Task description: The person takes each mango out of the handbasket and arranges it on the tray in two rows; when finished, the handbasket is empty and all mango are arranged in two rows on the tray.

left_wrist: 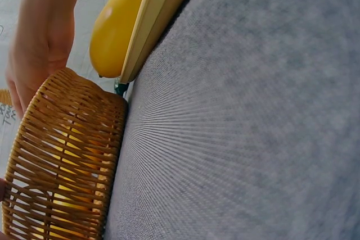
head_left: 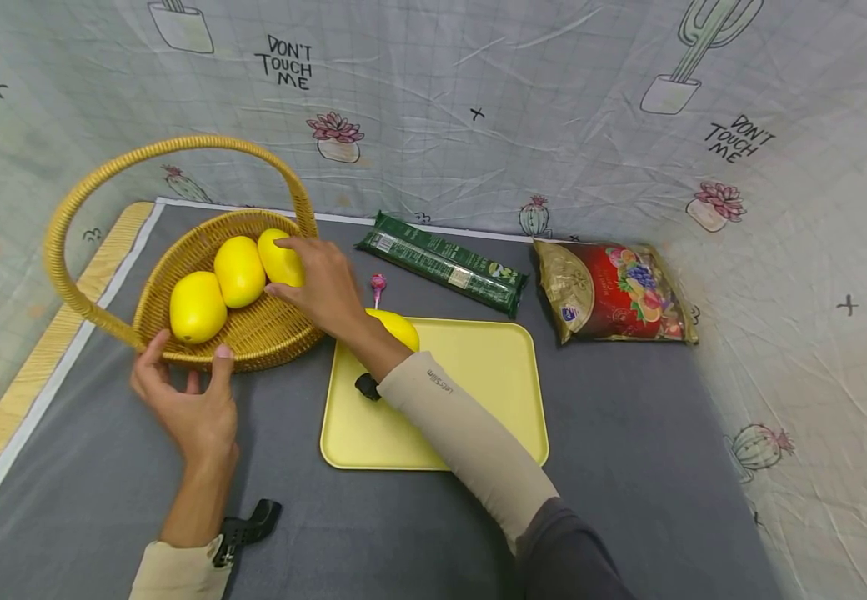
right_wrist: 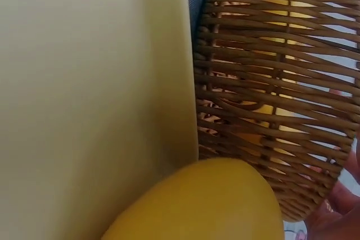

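Observation:
A wicker basket [head_left: 276, 342] with a tall handle stands at the left of the table. Inside it lie two smooth yellow oval fruits, one in front [head_left: 197, 307] and one behind [head_left: 239, 271]. My right hand [head_left: 321, 283] reaches into the basket's right side, with thumb and fingers about a third yellow oval fruit [head_left: 280, 257]. At the near rim, my left hand [head_left: 192, 408] holds the basket with its fingers and thumb. Another yellow oval fruit [head_left: 398, 327] rests at the back left of a yellow tray [head_left: 478, 392], partly hidden by my right forearm.
Behind the tray lies a long green packet [head_left: 444, 262], with a pink-wrapped lollipop [head_left: 378, 283] to its left. A red and gold bag [head_left: 617, 292] lies at the back right. Patterned cloth [head_left: 433, 100] hangs behind the table.

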A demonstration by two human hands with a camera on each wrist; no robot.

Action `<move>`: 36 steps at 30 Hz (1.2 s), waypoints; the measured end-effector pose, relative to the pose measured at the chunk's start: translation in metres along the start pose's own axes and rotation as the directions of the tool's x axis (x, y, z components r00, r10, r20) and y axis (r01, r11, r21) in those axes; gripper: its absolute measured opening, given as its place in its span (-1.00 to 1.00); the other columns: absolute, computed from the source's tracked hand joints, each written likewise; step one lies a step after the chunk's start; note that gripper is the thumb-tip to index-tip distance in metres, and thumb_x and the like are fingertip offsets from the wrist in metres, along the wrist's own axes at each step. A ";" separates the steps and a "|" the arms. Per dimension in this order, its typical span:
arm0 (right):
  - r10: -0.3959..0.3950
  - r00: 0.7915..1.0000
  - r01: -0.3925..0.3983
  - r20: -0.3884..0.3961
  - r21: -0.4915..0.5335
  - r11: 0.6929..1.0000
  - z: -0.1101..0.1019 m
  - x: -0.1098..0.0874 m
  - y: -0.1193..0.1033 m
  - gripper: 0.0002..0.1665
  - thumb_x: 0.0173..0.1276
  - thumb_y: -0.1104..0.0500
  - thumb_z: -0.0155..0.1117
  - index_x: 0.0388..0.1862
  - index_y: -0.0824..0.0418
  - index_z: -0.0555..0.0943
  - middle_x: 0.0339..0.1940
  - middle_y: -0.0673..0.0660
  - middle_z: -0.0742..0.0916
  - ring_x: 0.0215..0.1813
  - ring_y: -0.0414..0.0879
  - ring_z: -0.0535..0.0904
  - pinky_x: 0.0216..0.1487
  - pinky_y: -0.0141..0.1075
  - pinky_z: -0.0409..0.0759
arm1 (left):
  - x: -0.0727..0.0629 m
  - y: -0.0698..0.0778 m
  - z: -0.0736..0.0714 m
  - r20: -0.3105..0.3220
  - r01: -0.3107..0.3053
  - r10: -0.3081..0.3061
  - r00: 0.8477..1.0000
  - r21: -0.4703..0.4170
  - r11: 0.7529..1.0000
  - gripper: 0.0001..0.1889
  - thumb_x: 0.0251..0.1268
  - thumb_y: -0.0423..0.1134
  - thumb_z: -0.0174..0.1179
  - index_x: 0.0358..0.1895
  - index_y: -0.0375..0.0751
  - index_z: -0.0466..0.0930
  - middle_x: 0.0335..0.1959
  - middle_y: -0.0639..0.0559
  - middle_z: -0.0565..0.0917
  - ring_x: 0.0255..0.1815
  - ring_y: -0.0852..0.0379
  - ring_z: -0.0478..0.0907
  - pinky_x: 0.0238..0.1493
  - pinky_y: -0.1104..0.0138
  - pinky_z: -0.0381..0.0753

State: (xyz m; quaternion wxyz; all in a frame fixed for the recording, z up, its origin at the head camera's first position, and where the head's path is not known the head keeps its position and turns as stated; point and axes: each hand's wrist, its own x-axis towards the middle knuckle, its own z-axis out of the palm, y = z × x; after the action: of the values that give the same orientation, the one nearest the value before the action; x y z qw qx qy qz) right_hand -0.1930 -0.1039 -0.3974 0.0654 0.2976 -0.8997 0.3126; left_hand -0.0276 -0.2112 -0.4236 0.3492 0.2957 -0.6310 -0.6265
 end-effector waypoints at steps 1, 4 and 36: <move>0.002 1.000 -0.002 -0.001 -0.001 1.000 0.002 0.001 0.000 -0.22 0.32 -0.13 0.59 0.47 0.04 0.58 0.43 0.00 0.69 0.44 -0.06 0.57 0.46 -0.29 0.45 | 0.000 0.000 0.000 0.000 -0.003 0.003 1.000 -0.003 1.000 -0.32 0.36 -0.36 0.38 0.51 -0.04 0.36 0.61 0.04 0.10 0.65 0.12 0.08 0.64 0.01 0.12; 0.021 1.000 -0.021 0.008 -0.008 1.000 0.006 0.004 -0.002 -0.22 0.33 -0.11 0.59 0.48 0.03 0.57 0.44 0.00 0.69 0.42 -0.04 0.58 0.43 -0.29 0.49 | 0.000 -0.001 -0.001 0.000 -0.005 0.005 1.000 -0.002 1.000 -0.32 0.36 -0.36 0.38 0.51 -0.04 0.36 0.61 0.05 0.10 0.64 0.11 0.07 0.64 0.01 0.13; 0.102 0.992 -0.087 0.081 -0.169 0.982 0.014 0.017 -0.013 -0.32 0.37 -0.06 0.56 0.44 0.01 0.62 0.36 0.01 0.69 0.31 -0.15 0.61 0.26 -0.33 0.60 | 0.002 -0.003 -0.002 0.002 -0.005 0.005 1.000 -0.022 1.000 -0.31 0.35 -0.38 0.39 0.51 -0.04 0.37 0.60 0.05 0.11 0.65 0.10 0.06 0.63 0.02 0.13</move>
State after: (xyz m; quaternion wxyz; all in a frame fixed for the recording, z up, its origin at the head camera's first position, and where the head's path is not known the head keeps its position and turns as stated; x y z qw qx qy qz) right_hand -0.1983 -0.1289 -0.3968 0.0349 0.2618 -0.9376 0.2260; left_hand -0.0277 -0.2138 -0.4263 0.3536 0.2896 -0.6250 -0.6329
